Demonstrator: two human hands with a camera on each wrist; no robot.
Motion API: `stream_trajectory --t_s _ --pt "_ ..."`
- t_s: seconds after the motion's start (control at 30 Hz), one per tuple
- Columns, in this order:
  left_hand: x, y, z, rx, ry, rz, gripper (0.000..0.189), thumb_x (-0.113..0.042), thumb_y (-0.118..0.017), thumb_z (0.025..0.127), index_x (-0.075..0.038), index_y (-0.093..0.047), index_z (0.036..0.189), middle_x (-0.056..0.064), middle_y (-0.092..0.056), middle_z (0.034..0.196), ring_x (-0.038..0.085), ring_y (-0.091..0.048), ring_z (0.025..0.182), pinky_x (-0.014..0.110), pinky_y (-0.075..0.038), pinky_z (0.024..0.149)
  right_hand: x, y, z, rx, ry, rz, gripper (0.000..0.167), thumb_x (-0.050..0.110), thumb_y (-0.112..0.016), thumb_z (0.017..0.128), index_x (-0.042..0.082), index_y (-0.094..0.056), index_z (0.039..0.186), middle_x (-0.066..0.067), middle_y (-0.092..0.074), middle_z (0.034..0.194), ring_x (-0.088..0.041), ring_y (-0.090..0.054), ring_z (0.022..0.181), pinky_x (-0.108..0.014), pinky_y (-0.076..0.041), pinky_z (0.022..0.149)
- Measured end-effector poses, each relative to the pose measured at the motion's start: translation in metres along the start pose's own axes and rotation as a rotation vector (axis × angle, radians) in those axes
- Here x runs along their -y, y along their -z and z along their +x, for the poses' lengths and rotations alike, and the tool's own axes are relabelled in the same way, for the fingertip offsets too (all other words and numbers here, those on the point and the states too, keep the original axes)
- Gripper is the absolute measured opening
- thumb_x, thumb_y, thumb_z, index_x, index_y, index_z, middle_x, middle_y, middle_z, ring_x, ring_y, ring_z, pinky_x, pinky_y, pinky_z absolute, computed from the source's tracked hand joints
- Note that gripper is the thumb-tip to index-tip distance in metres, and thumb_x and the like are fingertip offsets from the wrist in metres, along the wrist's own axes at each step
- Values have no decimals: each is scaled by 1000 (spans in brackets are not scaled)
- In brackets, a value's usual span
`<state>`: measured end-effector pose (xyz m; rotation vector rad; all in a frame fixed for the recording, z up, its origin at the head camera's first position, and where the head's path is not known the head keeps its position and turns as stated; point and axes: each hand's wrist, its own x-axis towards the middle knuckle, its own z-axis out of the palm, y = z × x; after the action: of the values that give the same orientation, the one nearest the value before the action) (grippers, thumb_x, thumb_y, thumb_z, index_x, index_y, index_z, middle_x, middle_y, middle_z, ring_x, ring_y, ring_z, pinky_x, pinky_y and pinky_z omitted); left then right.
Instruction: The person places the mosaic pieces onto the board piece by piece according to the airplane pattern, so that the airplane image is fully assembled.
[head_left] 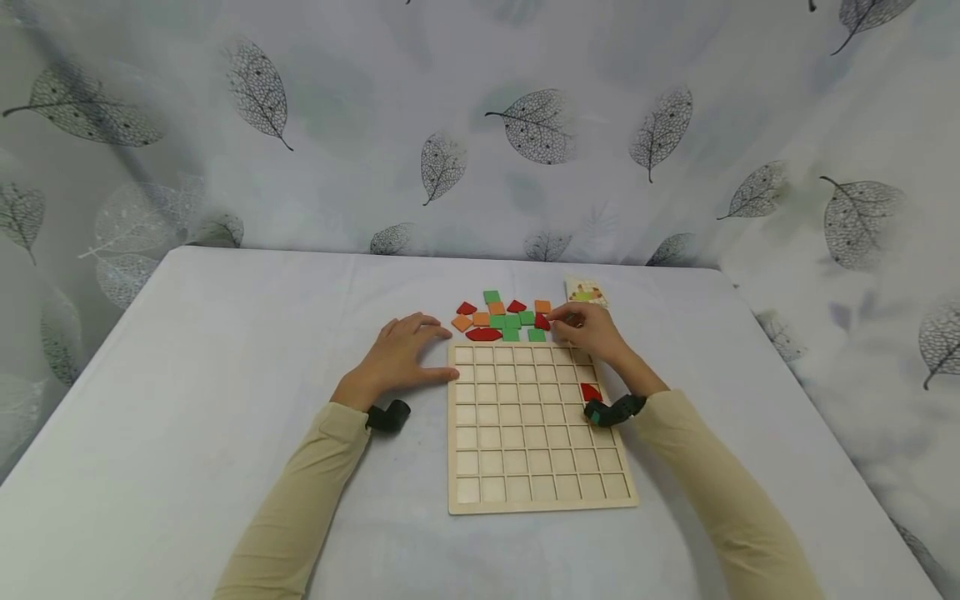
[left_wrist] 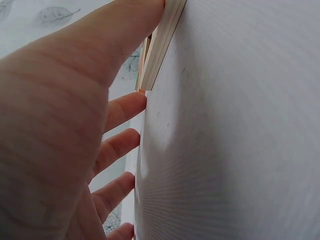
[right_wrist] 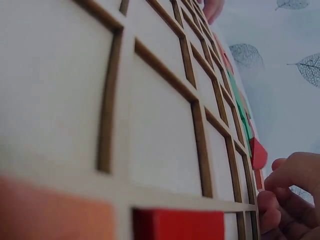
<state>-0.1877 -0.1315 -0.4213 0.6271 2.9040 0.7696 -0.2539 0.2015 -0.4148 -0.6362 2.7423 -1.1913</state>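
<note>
A square wooden grid board (head_left: 453, 433) lies on the table. My left hand (head_left: 402, 354) is at its upper left, fingers spread; the thumb (left_wrist: 145, 20) touches the board's side. Beyond the far edge, my right hand (head_left: 592, 330) pinches a red fan-shaped piece (head_left: 542, 322) at the right end of the loose pieces. In the right wrist view that red piece (right_wrist: 258, 154) looks tilted up beside the curled fingers; the exact contact is hard to see. Another red piece (head_left: 590, 391) sits in a right-hand cell, with an orange piece (right_wrist: 55, 210) beside it in the right wrist view.
Several green squares (head_left: 491, 297), orange squares (head_left: 481, 319) and red pieces (head_left: 483, 334) lie along the board's far edge. A patterned card or booklet (head_left: 585, 291) is behind the right hand. White cloth (head_left: 225, 400) covers the table.
</note>
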Motion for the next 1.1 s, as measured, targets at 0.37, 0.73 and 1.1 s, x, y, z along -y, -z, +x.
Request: stream_trajectory --t_s 0.37,0.73,1.1 --pt "-2 2 -3 8 -2 -13 64 -53 -73 81 -17 -58 132 8 -46 143 30 -34 139 53 -15 118 4 -2 5 33 -64 -19 25 10 -62 95 -4 -66 116 -21 -65 107 -25 -64 79 -25 -51 59" --pt "-2 2 -1 -3 -5 -5 64 -53 -73 81 -17 -58 132 8 -46 142 29 -35 138 52 -15 118 15 -5 18 44 -146 -60 35 16 -70 91 -5 -64 118 -17 -61 97 -16 -54 65 -26 -46 58" --pt "-1 1 -1 -3 -8 4 64 -54 -73 81 -18 -59 132 7 -47 141 29 -36 137 53 -16 117 13 -8 21 62 -188 -65 35 18 -69 92 -7 -65 116 -19 -63 102 -14 -56 64 -27 -46 59"
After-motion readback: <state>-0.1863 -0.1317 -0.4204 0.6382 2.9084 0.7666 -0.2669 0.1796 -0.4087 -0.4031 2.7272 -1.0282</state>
